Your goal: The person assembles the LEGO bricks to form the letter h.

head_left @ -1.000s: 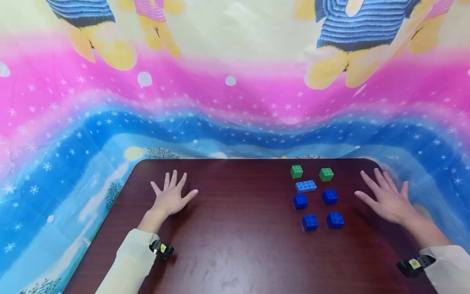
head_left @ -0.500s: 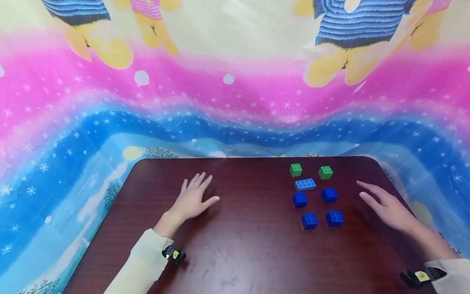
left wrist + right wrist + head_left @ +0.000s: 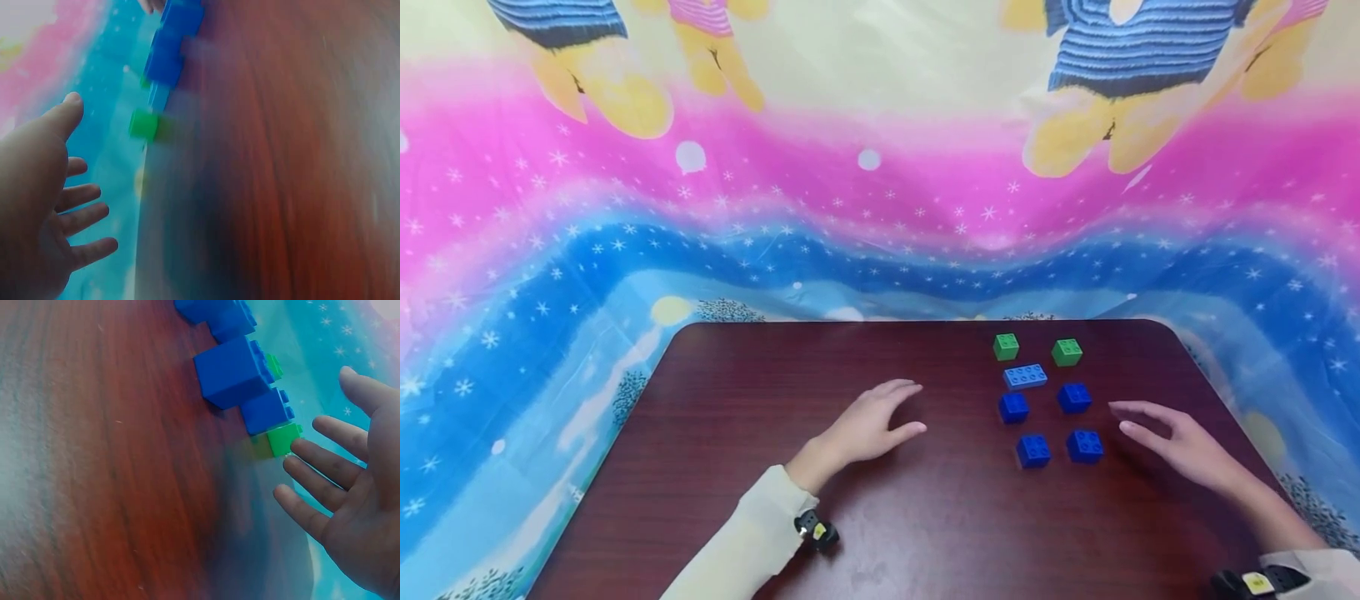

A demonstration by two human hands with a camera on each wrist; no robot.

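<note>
Free tabletop point(image 3: 951, 475) before left fingers point(image 3: 902, 395); blue blocks point(image 3: 1074, 399) obstruct leftward passage for right fingers point(image 3: 1144, 408).

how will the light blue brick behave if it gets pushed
The light blue brick would probably slide rather than tip, being long and low. Its shiny, moulded look suggests stiff, fairly light plastic. Its straight edges make rolling unlikely.

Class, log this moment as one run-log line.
left hand: holds nothing | right hand: holds nothing, beside dark blue bricks | green bricks: at back of table
</note>
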